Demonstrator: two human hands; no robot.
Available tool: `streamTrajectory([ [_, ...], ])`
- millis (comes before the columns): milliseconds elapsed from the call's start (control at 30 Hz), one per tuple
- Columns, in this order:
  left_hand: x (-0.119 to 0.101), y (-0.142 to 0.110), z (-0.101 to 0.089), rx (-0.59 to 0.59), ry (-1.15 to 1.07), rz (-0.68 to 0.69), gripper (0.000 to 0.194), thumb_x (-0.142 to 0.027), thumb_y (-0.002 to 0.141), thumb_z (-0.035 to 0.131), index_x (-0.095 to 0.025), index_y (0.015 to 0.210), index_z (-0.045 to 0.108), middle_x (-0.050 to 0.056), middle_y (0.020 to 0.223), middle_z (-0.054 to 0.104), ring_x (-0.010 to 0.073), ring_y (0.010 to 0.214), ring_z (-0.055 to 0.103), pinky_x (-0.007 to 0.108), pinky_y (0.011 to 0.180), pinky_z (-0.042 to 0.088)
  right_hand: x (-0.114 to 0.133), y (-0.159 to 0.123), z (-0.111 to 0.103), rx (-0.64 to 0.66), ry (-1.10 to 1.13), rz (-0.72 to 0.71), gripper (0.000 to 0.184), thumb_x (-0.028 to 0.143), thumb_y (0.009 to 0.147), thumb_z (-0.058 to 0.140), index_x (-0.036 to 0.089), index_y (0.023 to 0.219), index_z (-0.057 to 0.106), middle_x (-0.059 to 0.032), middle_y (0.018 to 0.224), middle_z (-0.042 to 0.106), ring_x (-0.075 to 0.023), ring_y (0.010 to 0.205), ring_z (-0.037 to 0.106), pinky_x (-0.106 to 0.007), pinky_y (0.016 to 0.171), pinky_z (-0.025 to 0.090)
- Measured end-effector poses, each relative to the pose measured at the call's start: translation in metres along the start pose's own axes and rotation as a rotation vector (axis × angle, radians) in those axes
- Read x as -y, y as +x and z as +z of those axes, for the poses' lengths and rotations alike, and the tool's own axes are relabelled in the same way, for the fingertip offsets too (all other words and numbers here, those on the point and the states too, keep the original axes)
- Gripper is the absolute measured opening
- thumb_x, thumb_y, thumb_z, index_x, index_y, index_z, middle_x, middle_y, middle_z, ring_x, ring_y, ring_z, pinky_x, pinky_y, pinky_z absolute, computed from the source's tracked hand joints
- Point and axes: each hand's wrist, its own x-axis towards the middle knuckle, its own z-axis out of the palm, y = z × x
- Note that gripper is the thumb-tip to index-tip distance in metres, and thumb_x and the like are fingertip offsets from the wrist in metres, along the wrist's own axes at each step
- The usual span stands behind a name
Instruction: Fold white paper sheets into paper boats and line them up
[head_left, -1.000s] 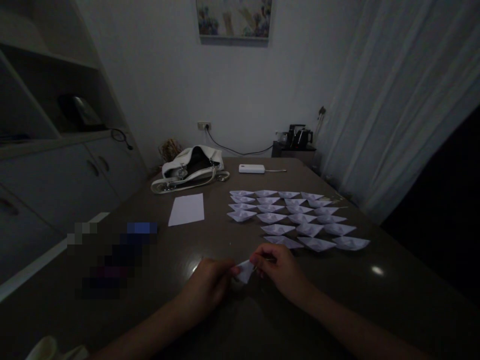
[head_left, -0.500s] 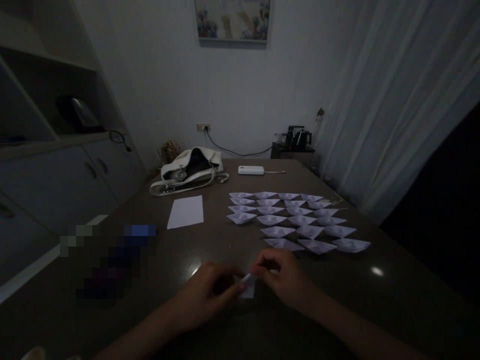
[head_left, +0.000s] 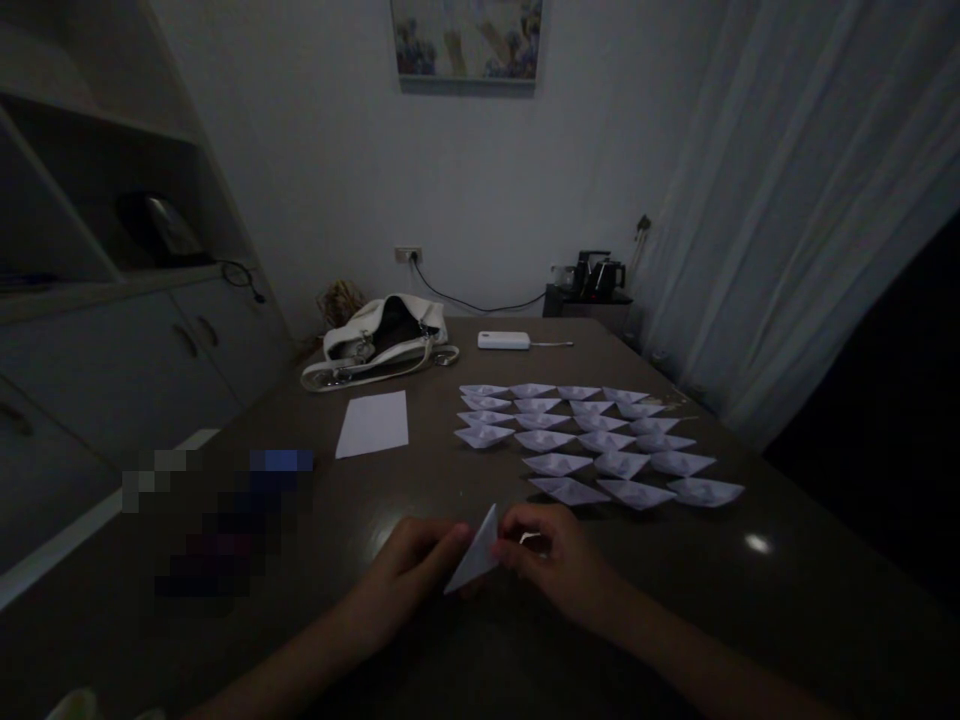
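Note:
Between my two hands is a small folded piece of white paper (head_left: 475,558), triangular in outline and tilted with one point up. My left hand (head_left: 417,562) grips its left side, thumb in front and some fingers hidden behind it. On the right edge, my right hand (head_left: 551,552) pinches the paper between thumb and fingertips. Just beyond my right hand, several white paper boats (head_left: 636,493) stand in rows on the dark table (head_left: 420,480). To the far left of them lies a flat stack or sheet of white paper (head_left: 373,424).
A white handbag (head_left: 382,340) lies gaping at the table's far left. A white power bank (head_left: 503,341) with a short cable is near the back edge. Left of my hands is a pixelated, blurred item (head_left: 240,510). A pale curtain (head_left: 720,220) hangs at the right.
The folded paper has been turned between my hands and now shows a larger triangular face with a point upward. Both hands have shifted their grip around it. The paper boats stay in place.

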Motion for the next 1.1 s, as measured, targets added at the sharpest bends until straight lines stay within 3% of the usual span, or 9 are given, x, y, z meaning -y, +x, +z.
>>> streamTrajectory([
  [200,0.009,0.008,0.001,0.189,-0.426,-0.051,0.048,-0.054,0.073,0.070,-0.015,0.099,0.061,0.003,0.077,0.068,0.0155,0.063,0.064,0.025,0.059,0.048,0.000,-0.002,-0.007,0.045,-0.106,-0.032,0.010,0.010,0.082,0.059,0.016,0.075,0.064,0.0005,0.069,0.061,-0.0135,0.066,0.057,-0.022,0.059,0.039],
  [367,0.024,0.011,0.005,0.198,-0.562,-0.046,0.049,-0.050,0.071,0.074,-0.017,0.104,0.061,0.004,0.087,0.069,0.0163,0.068,0.067,0.026,0.061,0.051,-0.003,-0.001,-0.003,0.016,0.050,-0.022,0.006,0.020,0.082,0.063,0.016,0.079,0.059,0.0016,0.069,0.060,-0.0118,0.061,0.055,-0.021,0.054,0.040],
  [467,0.028,0.012,0.008,0.090,-0.528,-0.023,0.041,-0.043,0.068,0.079,-0.016,0.096,0.064,0.004,0.091,0.069,0.0166,0.074,0.067,0.027,0.068,0.052,-0.002,-0.002,0.000,-0.066,0.020,-0.046,0.008,0.023,0.081,0.065,0.017,0.078,0.060,0.0003,0.072,0.062,-0.0126,0.064,0.058,-0.023,0.059,0.044],
  [567,0.025,0.012,0.009,-0.008,-0.465,-0.012,0.039,-0.037,0.066,0.081,-0.015,0.094,0.064,0.003,0.085,0.071,0.0191,0.079,0.068,0.029,0.072,0.052,-0.002,-0.003,0.003,-0.046,0.053,-0.062,0.011,0.027,0.084,0.063,0.017,0.081,0.061,-0.0009,0.074,0.064,-0.0134,0.067,0.061,-0.024,0.062,0.047],
  [700,0.014,0.009,0.009,-0.006,-0.360,-0.049,0.037,-0.033,0.066,0.080,-0.014,0.095,0.065,0.003,0.079,0.070,0.0212,0.078,0.068,0.030,0.070,0.053,-0.001,-0.003,0.004,-0.038,0.024,-0.043,0.018,0.031,0.079,0.069,0.017,0.079,0.059,-0.0005,0.072,0.065,-0.0135,0.064,0.062,-0.022,0.058,0.048],
  [867,0.009,0.007,0.010,-0.077,-0.284,0.056,0.022,-0.026,0.070,0.073,-0.015,0.089,0.068,0.008,0.104,0.063,0.0247,0.088,0.069,0.032,0.073,0.055,0.002,-0.003,0.003,-0.087,-0.194,-0.215,0.006,0.022,0.082,0.064,0.018,0.085,0.061,-0.0003,0.075,0.066,-0.0131,0.065,0.063,-0.022,0.059,0.047],
  [1100,0.016,0.006,0.014,-0.107,-0.162,0.164,0.025,-0.021,0.081,0.061,-0.018,0.105,0.068,0.008,0.102,0.065,0.0226,0.089,0.068,0.029,0.074,0.054,0.001,-0.008,0.005,-0.118,-0.345,-0.285,0.010,0.017,0.085,0.057,0.021,0.094,0.055,-0.0009,0.085,0.067,-0.0146,0.073,0.065,-0.024,0.067,0.048],
])
